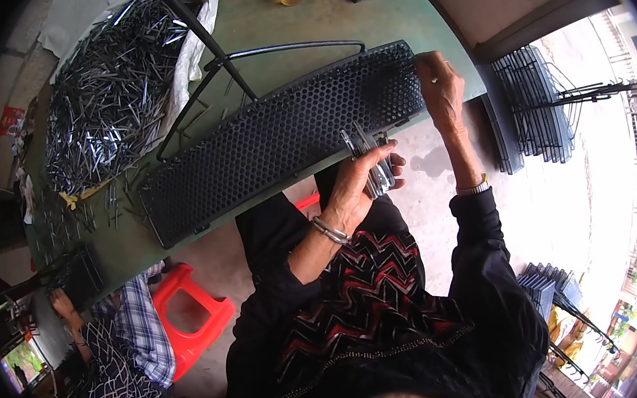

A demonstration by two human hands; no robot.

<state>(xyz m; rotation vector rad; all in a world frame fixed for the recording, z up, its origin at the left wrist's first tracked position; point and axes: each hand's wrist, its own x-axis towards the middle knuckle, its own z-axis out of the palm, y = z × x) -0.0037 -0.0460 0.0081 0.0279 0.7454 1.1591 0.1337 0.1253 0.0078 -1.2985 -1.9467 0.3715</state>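
At the far left, a small red packet (10,120) is seen; any print on it is too small to be read. Below it, a co-worker's hand (62,303) is rested near the corner of the green table (264,31), and beside that person a red stool (194,318) is placed. A heap of dark metal strips (113,92) is spread over a white sack (191,69). To its right, a black perforated panel (282,141) is laid slantwise along the table's near edge, with a bent rod (296,47) behind it. Over the panel's near edge, a bundle of metal strips (370,165) is gripped by the closed fingers of the left hand (352,188). The right hand (442,91) is held at the panel's right end, fingers curled; whether anything is pinched there cannot be told. Farther right, black wire racks (544,108) are stacked.
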